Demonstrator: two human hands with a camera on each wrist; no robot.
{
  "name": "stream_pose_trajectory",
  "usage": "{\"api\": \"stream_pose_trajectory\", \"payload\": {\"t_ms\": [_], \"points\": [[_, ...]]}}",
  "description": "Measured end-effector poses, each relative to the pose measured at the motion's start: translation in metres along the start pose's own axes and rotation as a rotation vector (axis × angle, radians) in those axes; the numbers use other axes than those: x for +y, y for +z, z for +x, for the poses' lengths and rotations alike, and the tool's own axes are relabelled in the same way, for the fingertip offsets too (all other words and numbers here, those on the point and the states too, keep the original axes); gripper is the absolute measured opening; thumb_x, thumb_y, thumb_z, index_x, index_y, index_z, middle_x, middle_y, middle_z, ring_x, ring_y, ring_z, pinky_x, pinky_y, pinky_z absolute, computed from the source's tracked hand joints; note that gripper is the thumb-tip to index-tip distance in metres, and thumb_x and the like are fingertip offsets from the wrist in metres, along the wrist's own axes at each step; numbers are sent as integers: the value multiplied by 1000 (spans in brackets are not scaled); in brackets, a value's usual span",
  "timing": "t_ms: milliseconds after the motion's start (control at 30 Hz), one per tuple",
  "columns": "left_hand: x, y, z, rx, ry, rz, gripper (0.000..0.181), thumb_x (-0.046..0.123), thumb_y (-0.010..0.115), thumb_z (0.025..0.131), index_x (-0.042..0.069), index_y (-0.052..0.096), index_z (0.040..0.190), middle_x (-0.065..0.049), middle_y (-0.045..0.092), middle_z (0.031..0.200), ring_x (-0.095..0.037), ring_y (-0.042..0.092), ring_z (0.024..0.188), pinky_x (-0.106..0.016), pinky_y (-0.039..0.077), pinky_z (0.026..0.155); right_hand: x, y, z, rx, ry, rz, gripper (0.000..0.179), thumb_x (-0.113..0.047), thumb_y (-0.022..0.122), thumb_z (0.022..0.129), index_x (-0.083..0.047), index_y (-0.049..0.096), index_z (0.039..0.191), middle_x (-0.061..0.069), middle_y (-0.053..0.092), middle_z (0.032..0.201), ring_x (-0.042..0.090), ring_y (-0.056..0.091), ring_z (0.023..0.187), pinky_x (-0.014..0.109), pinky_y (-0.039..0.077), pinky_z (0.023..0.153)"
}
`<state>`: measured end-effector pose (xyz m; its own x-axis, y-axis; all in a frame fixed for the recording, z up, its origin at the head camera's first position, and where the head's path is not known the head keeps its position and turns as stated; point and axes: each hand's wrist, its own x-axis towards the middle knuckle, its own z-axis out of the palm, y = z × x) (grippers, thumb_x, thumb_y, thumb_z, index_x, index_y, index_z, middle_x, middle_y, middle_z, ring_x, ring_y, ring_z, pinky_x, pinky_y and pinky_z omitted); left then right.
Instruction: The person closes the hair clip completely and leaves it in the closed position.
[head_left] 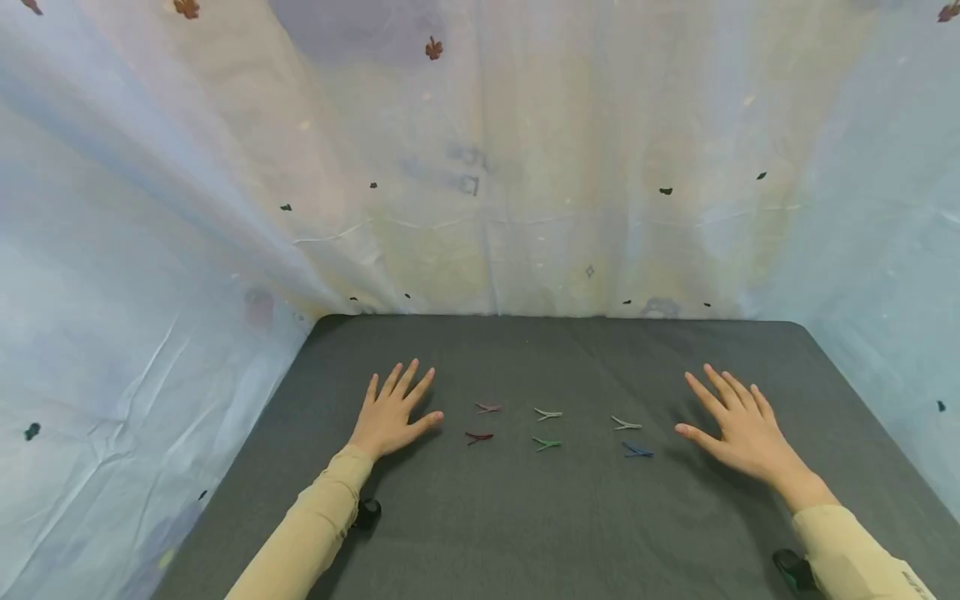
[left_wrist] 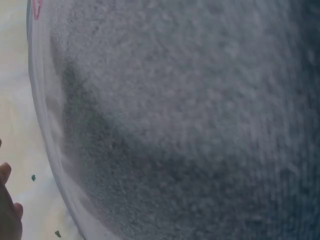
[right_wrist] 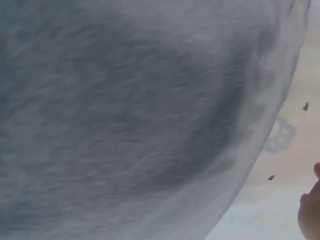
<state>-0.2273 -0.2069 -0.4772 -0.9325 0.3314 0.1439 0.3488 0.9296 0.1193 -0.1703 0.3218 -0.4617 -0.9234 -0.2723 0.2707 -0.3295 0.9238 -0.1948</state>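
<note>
Several small Y-shaped clips lie in two short rows between my hands. On the left are a pink clip (head_left: 488, 408) and a dark red clip (head_left: 478, 437). A pale clip (head_left: 548, 414) and a green clip (head_left: 547, 444) lie in the middle; another pale clip (head_left: 626, 424) and a blue clip (head_left: 637, 451) are on the right. My left hand (head_left: 392, 417) hovers over the table with fingers spread, nearest the pink and dark red clips. Fingers spread too, my right hand (head_left: 744, 429) is to the right of the blue clip. Both hands hold nothing.
The dark grey cloth-covered table (head_left: 480, 525) has rounded far corners. Pale printed curtain (head_left: 525, 167) hangs behind it and along both sides. Dark devices show under my wrists, a left one (head_left: 367, 513) and a right one (head_left: 793, 570).
</note>
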Motion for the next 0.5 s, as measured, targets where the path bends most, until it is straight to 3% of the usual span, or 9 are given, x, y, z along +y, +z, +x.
{"api": "stream_pose_trajectory", "payload": {"t_ms": [133,267,500], "points": [[5,-1,2,47,3,-17,71,60,43,90,29,20,149,-5,24,155,-30,22,143,-56,8,114,-11,-6,11,56,-76,11,82,-46,65,82,-23,22,149,15,24,153,42,29,133,59,9,110],[9,-2,5,73,-11,-33,66,54,45,92,22,28,147,-8,36,149,-30,35,136,-54,16,113,-28,-9,26,109,-141,35,80,-41,70,79,-18,32,145,20,37,144,45,42,121,62,28,97],[16,-6,10,133,2,-65,57,48,48,93,12,45,138,-13,50,136,-31,53,119,-50,40,99,-63,-3,54,172,-218,117,70,-29,73,79,-9,41,139,20,46,134,39,54,107,57,41,87]]}}
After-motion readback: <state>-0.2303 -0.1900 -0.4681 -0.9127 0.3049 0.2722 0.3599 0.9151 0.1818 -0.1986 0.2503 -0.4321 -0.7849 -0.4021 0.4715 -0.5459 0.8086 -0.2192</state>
